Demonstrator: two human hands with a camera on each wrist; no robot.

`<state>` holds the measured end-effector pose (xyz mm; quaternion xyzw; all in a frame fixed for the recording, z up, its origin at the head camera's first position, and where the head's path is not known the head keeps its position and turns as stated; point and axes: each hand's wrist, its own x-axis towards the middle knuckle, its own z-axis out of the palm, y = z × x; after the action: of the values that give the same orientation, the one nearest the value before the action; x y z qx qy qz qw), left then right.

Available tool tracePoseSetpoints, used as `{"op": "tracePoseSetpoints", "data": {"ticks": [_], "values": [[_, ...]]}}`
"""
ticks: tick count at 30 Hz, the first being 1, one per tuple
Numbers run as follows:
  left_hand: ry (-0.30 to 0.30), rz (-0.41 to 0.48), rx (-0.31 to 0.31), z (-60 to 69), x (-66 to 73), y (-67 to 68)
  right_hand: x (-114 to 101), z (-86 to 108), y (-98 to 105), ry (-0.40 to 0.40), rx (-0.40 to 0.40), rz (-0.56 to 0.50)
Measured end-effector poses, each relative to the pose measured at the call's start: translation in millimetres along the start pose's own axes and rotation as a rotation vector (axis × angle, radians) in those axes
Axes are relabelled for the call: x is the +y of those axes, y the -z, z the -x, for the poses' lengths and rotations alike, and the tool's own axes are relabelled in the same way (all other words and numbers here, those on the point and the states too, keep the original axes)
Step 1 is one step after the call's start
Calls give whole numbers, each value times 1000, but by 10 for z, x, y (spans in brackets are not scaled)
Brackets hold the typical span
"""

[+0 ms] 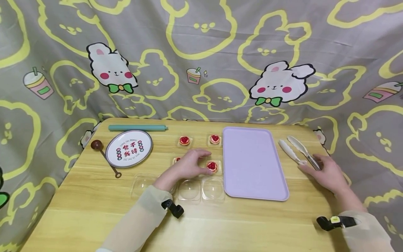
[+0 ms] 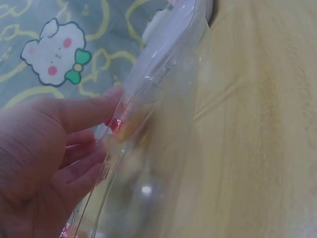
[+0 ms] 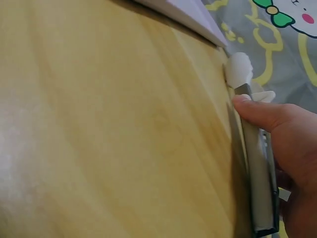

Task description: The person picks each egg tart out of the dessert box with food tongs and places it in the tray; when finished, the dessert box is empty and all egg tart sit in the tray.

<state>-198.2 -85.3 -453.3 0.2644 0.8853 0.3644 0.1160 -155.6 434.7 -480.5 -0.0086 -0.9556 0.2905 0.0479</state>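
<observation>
Small round cakes with red toppings sit in clear plastic boxes with raised or folded-out lids (image 1: 213, 189). My left hand (image 1: 189, 163) is over the near row, thumb and fingers apart beside the front-right cake (image 1: 212, 166). It partly covers the front-left cake (image 1: 178, 159). In the left wrist view, the fingertips are at the edge of a clear box (image 2: 163, 148); firm contact is unclear. My right hand (image 1: 329, 173) grips white-tipped tongs (image 1: 303, 150) at the right of the table. Its thumb lies along one arm of the tongs (image 3: 255, 163) in the right wrist view.
A lilac tray (image 1: 253, 164) lies between the boxes and tongs. Two more cakes, one at back left (image 1: 184, 140) and one at back right (image 1: 215, 139), stand behind my left hand. Leftward are a white plate (image 1: 129, 161), a brown ladle (image 1: 97, 145) and a teal rolled item (image 1: 136, 128).
</observation>
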Motion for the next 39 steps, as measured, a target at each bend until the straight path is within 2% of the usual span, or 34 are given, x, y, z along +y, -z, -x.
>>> {"op": "tracePoseSetpoints", "data": {"ticks": [10,20,30,39], "values": [[53,-12,-23,-4,38,7,15,-23,-118,19,52,56],[76,-16,-43,-28,37,6,-122,-7,-15,46,69,27],[83,-39,-47,-36,47,2,-522,-5,252,115,54,53],[119,-49,-80,-36,84,25,-970,34,357,226,29,44]]}}
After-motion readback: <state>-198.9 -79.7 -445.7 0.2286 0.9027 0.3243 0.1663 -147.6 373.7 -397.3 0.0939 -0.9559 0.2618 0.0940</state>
